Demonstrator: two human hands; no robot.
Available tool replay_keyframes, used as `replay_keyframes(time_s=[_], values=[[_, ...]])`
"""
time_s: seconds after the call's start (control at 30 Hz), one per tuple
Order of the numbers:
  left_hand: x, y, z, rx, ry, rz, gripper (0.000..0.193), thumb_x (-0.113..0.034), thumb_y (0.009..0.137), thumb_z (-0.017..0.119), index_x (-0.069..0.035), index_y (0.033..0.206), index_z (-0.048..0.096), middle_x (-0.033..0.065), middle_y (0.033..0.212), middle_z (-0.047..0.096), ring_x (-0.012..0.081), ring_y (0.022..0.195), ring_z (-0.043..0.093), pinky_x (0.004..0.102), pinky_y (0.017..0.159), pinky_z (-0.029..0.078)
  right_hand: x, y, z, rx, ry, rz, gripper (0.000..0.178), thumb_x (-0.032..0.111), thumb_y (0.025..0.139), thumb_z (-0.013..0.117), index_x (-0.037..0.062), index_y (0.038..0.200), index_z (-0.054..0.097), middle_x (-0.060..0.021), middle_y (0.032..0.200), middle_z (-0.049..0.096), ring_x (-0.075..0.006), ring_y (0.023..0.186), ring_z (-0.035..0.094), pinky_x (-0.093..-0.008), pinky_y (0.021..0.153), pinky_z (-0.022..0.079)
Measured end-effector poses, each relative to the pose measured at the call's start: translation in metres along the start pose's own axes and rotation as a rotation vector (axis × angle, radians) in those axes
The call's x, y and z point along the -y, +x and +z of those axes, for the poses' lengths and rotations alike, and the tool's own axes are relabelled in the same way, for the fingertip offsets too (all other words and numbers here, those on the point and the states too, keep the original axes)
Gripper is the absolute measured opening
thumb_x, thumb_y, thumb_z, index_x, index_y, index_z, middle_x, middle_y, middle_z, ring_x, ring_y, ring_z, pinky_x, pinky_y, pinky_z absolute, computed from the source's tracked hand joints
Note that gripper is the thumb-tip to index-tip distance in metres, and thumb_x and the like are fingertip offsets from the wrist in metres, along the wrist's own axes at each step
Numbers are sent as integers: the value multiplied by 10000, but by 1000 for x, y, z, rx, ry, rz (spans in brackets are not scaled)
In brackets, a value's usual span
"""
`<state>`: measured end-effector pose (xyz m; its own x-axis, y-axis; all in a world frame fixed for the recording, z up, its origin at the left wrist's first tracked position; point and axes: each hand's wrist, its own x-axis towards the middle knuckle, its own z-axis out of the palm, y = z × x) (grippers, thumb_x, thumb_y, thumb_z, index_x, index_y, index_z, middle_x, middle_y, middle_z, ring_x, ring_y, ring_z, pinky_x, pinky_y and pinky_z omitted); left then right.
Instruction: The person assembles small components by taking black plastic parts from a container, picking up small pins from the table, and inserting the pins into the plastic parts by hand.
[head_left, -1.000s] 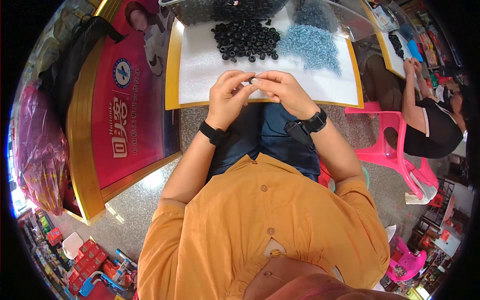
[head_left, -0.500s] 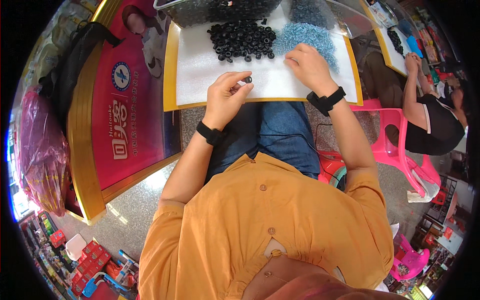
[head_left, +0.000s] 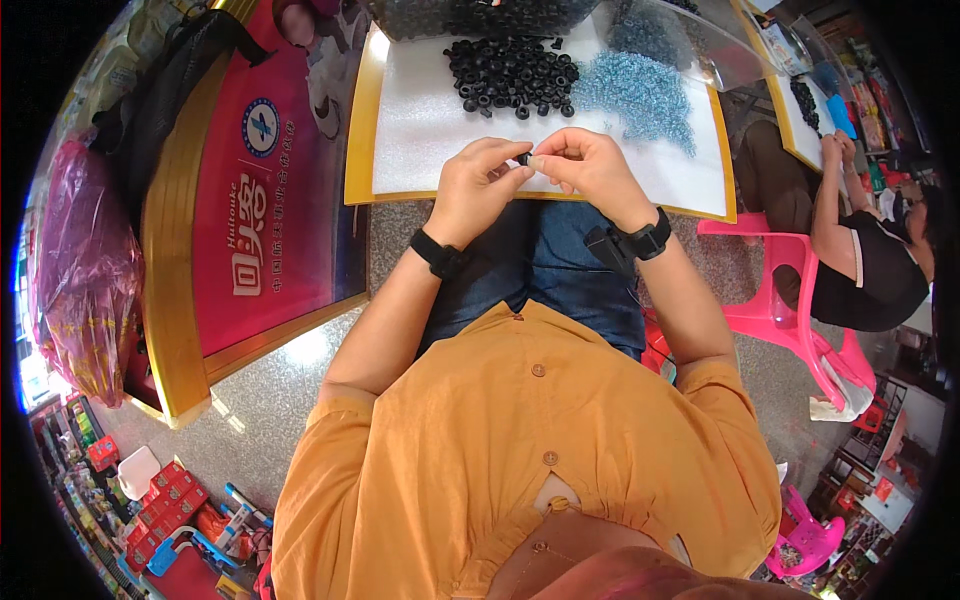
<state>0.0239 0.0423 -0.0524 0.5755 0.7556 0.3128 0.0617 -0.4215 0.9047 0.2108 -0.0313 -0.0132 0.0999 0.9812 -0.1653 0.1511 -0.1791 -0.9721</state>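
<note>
My left hand (head_left: 474, 192) pinches a small black ring-shaped piece (head_left: 523, 159) between thumb and forefinger, over the front part of a white-topped board with a yellow edge (head_left: 415, 140). Thumb and forefinger of my right hand (head_left: 594, 172) are pinched together against the piece's right side. Whatever lies between those right fingertips is too small to make out. Beyond my hands is a heap of similar black ring pieces (head_left: 515, 78). To its right spreads a pile of tiny light-blue translucent pieces (head_left: 640, 95).
A clear bin of black pieces (head_left: 480, 18) stands at the board's far edge, with a clear container (head_left: 690, 45) to its right. A pink display counter (head_left: 265, 220) is on the left. At right, a person (head_left: 870, 250) works at another board beside a pink chair (head_left: 785, 290).
My right hand has come from the blue pile to the black piece in my left hand, and its fingertips now meet it. The view has shifted slightly.
</note>
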Motion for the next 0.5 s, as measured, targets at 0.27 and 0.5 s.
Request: replay_keyframes(time_s=[0.27, 0.5], values=[[-2, -1, -1, 38, 29, 41, 267, -69, 863, 760, -43, 1128, 739, 78, 1030, 689, 96, 690, 627, 226, 589, 522, -9, -3, 7, -65, 33, -147, 131, 111, 917, 728, 4, 989, 706, 0, 871, 691, -55, 788, 621, -210, 716, 515], [-4, -1, -1, 78, -27, 17, 252, -81, 874, 759, -49, 1124, 744, 67, 1010, 682, 86, 715, 627, 217, 583, 521, -22, -6, 10, -38, 198, -154, 135, 110, 926, 726, 14, 1003, 670, 11, 892, 674, -49, 828, 619, -206, 730, 513]])
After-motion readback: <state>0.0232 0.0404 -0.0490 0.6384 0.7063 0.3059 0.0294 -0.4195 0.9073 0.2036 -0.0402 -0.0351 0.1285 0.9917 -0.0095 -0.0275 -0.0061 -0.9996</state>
